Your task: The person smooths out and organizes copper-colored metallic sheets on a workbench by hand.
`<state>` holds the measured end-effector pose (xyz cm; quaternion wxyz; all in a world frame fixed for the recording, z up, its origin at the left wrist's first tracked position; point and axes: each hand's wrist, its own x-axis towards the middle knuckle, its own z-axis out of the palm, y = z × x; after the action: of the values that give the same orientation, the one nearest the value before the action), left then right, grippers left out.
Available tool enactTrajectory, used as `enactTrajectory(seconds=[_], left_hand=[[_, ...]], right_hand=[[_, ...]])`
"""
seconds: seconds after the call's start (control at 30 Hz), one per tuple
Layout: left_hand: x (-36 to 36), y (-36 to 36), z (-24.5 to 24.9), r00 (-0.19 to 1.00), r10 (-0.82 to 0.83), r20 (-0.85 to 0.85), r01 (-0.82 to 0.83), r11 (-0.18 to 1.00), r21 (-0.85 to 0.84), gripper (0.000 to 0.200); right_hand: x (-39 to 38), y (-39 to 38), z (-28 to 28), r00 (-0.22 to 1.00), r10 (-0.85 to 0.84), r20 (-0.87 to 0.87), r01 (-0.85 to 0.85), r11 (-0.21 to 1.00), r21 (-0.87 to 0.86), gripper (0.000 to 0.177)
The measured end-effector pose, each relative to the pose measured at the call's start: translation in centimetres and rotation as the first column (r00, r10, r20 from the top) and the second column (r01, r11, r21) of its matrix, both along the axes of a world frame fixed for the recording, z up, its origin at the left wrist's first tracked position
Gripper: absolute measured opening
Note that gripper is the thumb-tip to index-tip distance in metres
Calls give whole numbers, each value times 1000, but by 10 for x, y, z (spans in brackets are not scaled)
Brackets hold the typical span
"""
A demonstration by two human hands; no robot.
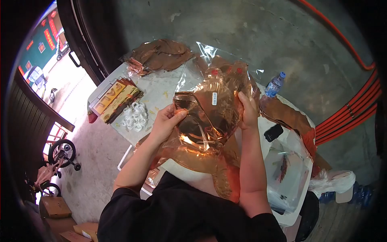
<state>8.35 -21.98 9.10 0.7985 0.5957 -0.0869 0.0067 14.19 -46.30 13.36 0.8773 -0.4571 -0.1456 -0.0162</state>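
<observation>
A shiny copper-coloured foil item in a clear plastic bag [209, 117] is held up over the white table [157, 86]. My left hand [166, 123] pinches its left edge, thumb on top. My right hand [248, 109] grips its right side, the thumb lying over the plastic. A small white label [214, 99] sits on the bag's face, with red spots near its upper end. More copper-coloured foil [225, 173] lies beneath and nearer my body, partly hidden by the bag.
Bagged brown foil [159, 55] lies at the back left, near printed cards [119, 97] and white rings [135, 116]. On the right are a water bottle [275, 84], a black object [273, 132] and a clear plastic container [284, 177].
</observation>
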Motion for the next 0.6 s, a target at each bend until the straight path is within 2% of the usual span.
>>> enactTrajectory(seconds=[0.07, 0.13, 0.17, 0.2, 0.23, 0.3, 0.33, 0.37, 0.43, 0.47, 0.53, 0.6], left_hand=[[-3, 0, -4, 1000, -10, -4, 10, 1000, -15, 21], [-9, -3, -3, 1000, -21, -7, 21, 999, -27, 21], [-15, -9, 1, 999, -40, -33, 37, 994, -103, 22], [-21, -12, 6, 996, -61, -59, 50, 983, -179, 23], [-26, -11, 10, 996, -61, -62, 49, 983, -178, 23], [-34, -9, 16, 941, -300, -159, 225, 901, -370, 35], [-35, -8, 17, 926, -363, -100, 296, 867, -400, 44], [-38, -8, 16, 926, -363, -103, 295, 868, -400, 44], [-45, -8, 13, 929, -316, -193, 271, 935, -230, 54], [-47, -8, 12, 929, -314, -196, 267, 936, -231, 54], [-48, -12, 11, 952, -214, -220, 193, 975, -113, 43], [-50, -18, 9, 961, -161, -224, 152, 987, -54, 38]], right_hand=[[1, 0, 1, 1000, 4, -1, -4, 1000, 11, 36], [1, -2, 1, 996, 86, 17, -86, 996, 23, 38], [0, -3, 3, 996, 85, 16, -85, 996, 25, 38], [-2, -3, 6, 998, 67, -20, -67, 998, 0, 31], [-3, -3, 7, 997, 49, -57, -50, 998, -25, 26], [-3, -6, 4, 992, 60, -109, -69, 994, -81, 21], [-2, -8, 3, 986, 70, -154, -91, 987, -135, 18], [-1, -10, 2, 985, 70, -156, -91, 987, -134, 18], [3, -15, -3, 957, 213, -197, -250, 949, -190, 16], [2, -12, -3, 956, 215, -200, -253, 949, -189, 16], [-1, -6, -2, 975, 102, -198, -149, 960, -236, 22], [1, -7, -6, 968, 137, -210, -178, 965, -190, 28]])
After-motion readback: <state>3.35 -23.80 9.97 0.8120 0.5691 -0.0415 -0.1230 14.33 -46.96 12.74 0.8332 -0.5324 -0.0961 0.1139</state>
